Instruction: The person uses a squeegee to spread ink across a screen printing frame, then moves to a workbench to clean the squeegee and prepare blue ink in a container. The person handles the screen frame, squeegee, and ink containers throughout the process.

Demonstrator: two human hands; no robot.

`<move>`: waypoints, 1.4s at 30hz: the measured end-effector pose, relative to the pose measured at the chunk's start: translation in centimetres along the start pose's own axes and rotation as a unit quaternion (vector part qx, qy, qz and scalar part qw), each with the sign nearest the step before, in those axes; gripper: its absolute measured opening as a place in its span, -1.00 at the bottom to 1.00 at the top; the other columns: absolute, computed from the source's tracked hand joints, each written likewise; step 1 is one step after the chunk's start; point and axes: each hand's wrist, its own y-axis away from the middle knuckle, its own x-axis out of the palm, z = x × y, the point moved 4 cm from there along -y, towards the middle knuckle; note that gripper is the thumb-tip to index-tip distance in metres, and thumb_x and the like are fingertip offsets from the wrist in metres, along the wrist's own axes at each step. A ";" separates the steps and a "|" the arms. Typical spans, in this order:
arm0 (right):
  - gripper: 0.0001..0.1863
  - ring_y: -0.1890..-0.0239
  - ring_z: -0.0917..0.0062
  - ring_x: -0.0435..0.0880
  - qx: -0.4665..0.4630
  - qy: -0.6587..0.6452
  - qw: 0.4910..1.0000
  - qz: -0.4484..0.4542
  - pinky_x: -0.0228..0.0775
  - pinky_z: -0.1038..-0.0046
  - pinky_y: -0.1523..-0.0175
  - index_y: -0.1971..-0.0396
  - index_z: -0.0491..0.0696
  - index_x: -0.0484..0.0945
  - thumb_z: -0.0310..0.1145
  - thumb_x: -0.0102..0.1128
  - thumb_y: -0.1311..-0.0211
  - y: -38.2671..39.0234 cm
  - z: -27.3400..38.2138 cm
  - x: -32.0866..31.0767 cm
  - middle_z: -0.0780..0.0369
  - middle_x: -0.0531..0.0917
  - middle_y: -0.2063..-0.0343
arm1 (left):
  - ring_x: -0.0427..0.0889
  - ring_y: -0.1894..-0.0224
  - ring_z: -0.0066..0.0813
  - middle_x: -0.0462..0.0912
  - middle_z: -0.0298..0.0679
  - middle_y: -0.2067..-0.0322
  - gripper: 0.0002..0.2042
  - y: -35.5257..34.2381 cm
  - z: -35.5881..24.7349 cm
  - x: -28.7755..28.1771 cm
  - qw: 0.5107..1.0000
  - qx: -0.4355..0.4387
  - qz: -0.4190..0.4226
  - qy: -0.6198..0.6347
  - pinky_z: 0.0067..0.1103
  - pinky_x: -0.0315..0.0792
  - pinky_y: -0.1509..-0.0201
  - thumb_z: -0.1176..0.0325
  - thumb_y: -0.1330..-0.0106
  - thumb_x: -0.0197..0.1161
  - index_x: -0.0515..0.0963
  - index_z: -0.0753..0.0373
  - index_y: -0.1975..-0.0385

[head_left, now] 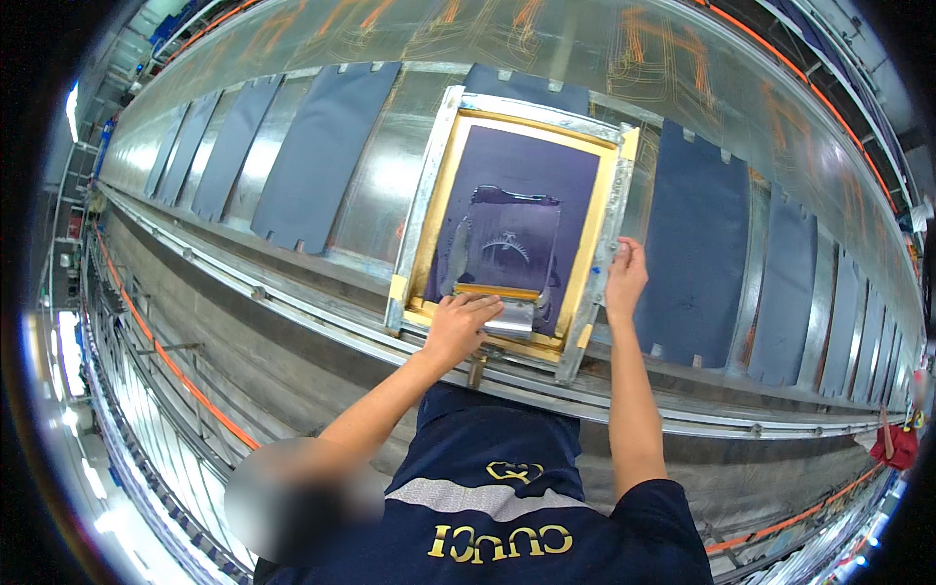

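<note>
A screen printing frame [439, 146] with metal bars, yellow tape along its inside and a purple mesh [585, 180] lies over the long metal table. On the mesh sits a streak of dark wet ink [512, 196], and a pale curved design shows below it. My left hand [461, 328] is closed over the left part of a squeegee [512, 318] with a silver holder and an amber blade, which rests near the frame's front end. With its fingers bent, my right hand [626, 278] grips the frame's right bar.
Dark grey fabric panels [697, 249] lie in a row along the metal table [375, 200] on both sides of the frame. A metal rail [331, 312] runs along the table's near edge, in front of my body. Something red [892, 444] hangs at the far right.
</note>
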 end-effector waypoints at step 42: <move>-0.77 0.58 0.70 0.34 0.116 0.021 0.993 0.030 0.22 0.50 0.45 0.01 -0.07 0.60 -0.29 0.01 -0.59 2.8 2.4 5.8 0.37 0.40 0.60 | 0.76 0.11 -0.29 0.81 -0.34 0.13 -0.63 -13.2 10.4 -3.2 0.994 -0.014 -0.105 -0.041 -0.34 0.53 0.12 0.64 0.00 0.28 0.78 0.04 0.24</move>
